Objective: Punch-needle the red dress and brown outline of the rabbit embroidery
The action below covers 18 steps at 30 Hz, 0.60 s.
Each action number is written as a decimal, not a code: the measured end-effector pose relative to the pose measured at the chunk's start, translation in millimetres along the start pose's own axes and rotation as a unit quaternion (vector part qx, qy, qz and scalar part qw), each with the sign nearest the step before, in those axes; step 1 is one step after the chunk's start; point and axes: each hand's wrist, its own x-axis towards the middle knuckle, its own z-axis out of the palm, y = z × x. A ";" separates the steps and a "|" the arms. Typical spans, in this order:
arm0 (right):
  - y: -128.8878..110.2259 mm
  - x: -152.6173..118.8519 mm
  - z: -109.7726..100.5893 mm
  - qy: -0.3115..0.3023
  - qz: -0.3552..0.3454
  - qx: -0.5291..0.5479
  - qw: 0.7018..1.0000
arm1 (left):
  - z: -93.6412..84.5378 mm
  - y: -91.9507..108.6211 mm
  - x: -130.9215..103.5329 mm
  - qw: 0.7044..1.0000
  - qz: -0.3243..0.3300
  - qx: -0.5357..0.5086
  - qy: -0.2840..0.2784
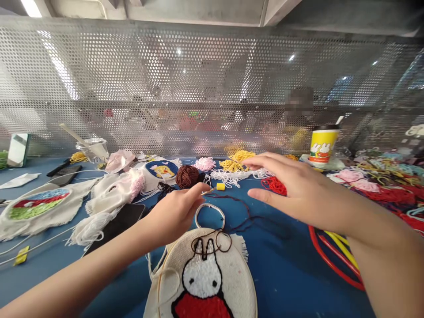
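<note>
My left hand (177,214) is closed above the top of the hoop. Its fingertips meet the thin shaft of a small tool with a yellow end (220,186); the fingers partly hide the grip. My right hand (298,190) hovers over the table with thumb and fingers apart, holding nothing. Below lies an embroidery hoop (253,282) of cream cloth, worked with a white rabbit (202,276) outlined in black and dressed in red. Loose dark brown yarn (228,240) loops over the rabbit's ears and onto the table. A pale ring (210,205) touches the hoop's top.
A brown yarn ball (187,176) and red yarn (274,185) lie ahead. Other stitched cloths (79,201) and a black phone-like slab (129,216) are left. At right stand a yellow cup (323,145) and heaped yarns (380,187). A perforated metal screen (198,79) closes the back.
</note>
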 end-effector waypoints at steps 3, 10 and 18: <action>6.0 -0.3 -4.6 -0.038 0.042 0.013 0.998 | -1.9 -3.0 1.8 0.999 -0.010 -0.025 0.029; -5.8 4.1 -3.6 0.000 -0.015 0.122 0.992 | -1.8 -3.6 2.5 0.999 -0.002 -0.034 0.008; -19.5 7.6 15.1 0.004 -0.060 0.239 0.969 | 0.8 4.7 -0.4 0.999 -0.013 -0.035 -0.035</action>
